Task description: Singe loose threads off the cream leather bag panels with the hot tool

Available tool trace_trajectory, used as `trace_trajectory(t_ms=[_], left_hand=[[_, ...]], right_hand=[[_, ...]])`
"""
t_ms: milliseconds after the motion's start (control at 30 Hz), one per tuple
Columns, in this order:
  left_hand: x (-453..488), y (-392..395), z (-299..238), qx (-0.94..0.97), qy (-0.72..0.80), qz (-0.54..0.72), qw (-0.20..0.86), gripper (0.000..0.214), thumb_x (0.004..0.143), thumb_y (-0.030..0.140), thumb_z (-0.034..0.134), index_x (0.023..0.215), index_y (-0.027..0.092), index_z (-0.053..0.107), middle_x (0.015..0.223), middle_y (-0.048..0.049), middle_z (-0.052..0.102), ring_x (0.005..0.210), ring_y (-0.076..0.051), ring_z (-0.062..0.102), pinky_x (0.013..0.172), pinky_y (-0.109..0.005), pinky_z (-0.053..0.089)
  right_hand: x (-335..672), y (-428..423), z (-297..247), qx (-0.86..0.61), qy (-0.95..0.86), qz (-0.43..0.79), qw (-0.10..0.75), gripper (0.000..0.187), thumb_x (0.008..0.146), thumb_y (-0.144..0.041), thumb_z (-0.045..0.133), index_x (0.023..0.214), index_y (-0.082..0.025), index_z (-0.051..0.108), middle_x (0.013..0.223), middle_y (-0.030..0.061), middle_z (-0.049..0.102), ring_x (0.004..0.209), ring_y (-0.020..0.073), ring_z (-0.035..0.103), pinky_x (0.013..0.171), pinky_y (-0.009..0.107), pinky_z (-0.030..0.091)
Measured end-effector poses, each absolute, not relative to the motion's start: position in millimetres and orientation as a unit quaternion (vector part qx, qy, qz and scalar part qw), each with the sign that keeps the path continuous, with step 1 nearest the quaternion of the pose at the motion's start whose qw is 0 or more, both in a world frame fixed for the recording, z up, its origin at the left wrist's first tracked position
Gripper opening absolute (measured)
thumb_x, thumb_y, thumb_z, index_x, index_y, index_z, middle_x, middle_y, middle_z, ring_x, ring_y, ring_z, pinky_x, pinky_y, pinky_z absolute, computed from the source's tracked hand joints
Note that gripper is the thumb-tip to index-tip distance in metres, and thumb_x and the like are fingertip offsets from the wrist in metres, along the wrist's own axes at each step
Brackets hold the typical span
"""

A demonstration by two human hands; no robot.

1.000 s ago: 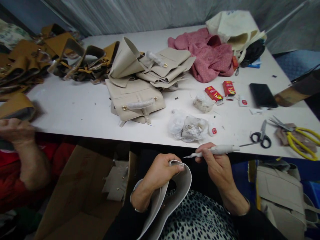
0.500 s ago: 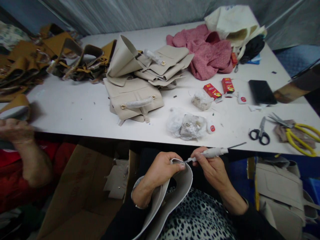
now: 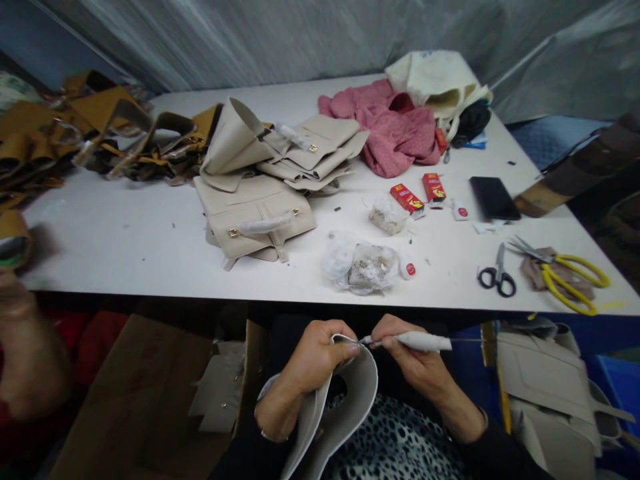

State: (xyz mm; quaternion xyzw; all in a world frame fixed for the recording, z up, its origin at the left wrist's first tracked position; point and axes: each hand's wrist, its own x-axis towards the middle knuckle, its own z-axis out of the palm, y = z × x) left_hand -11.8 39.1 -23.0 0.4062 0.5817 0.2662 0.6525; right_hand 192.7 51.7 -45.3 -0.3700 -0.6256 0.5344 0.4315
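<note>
My left hand (image 3: pixel 316 357) pinches the top edge of a beige leather bag piece (image 3: pixel 367 387), thumb on top. The piece curls open above my lap, its lower part running out of view. My right hand (image 3: pixel 413 350) holds a slim tool with a white-wrapped handle (image 3: pixel 424 341). A thin metal rod sticks out from its rear end. The tool's narrow tip meets the edge of the leather close to my left thumb; the exact contact is too small to make out.
On the table (image 3: pixel 125 267) lie beige bags (image 3: pixel 260 220), plastic-wrapped lumps (image 3: pixel 373 267), red boxes (image 3: pixel 407 199), black-handled scissors (image 3: pixel 497 277) and yellow-handled shears (image 3: pixel 570 273). A cardboard box (image 3: pixel 150 400) stands at left below the table, beside a co-worker's arm (image 3: pixel 30 353). More beige bags (image 3: pixel 545 387) sit at right.
The view has tilted, so the table sits lower and further left. My right hand has the tool more level, its fingers nearer the tip. The co-worker's hand has shifted towards the left edge.
</note>
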Motion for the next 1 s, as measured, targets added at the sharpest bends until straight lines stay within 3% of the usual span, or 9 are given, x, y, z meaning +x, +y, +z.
trace_trajectory(t_ms=[133,300,533,1000], left_hand=[[-3,38,-29,0.428,0.575,0.243,0.653,0.007,0.066,0.022,0.072,0.069,0.016,0.072,0.055,0.0028,0.056,0.054,-0.012,0.043,0.053,-0.024,0.032],[0,40,-26,0.436,0.582,0.237,0.644,0.008,0.066,0.023,0.072,0.068,0.016,0.072,0.057,0.0016,0.058,0.056,-0.013,0.046,0.054,-0.024,0.033],[-20,46,-22,0.389,0.622,0.303,0.608,0.019,0.068,0.033,0.075,0.069,0.015,0.069,0.058,-0.0001,0.062,0.057,-0.014,0.052,0.057,-0.025,0.038],[-35,47,-21,0.367,0.631,0.33,0.598,0.02,0.07,0.033,0.079,0.076,0.014,0.074,0.065,-0.0021,0.068,0.061,-0.015,0.058,0.061,-0.025,0.045]], right_hand=[[186,53,-33,-0.448,-0.618,0.504,0.404,0.039,0.106,-0.041,0.052,0.078,-0.019,0.068,0.068,0.0013,0.064,0.06,0.0145,0.063,0.058,0.026,0.049],[186,64,-25,-0.463,-0.61,0.477,0.431,0.04,0.105,-0.042,0.052,0.077,-0.019,0.068,0.064,0.0003,0.063,0.058,0.0142,0.061,0.056,0.025,0.048],[193,94,-36,-0.528,-0.573,0.307,0.547,0.02,0.104,-0.039,0.058,0.098,-0.022,0.068,0.082,0.0015,0.068,0.075,0.0175,0.066,0.075,0.032,0.053],[185,126,-29,-0.499,-0.747,0.165,0.407,0.029,0.108,-0.043,0.05,0.097,-0.022,0.067,0.091,0.0071,0.074,0.085,0.0228,0.068,0.076,0.033,0.048]])
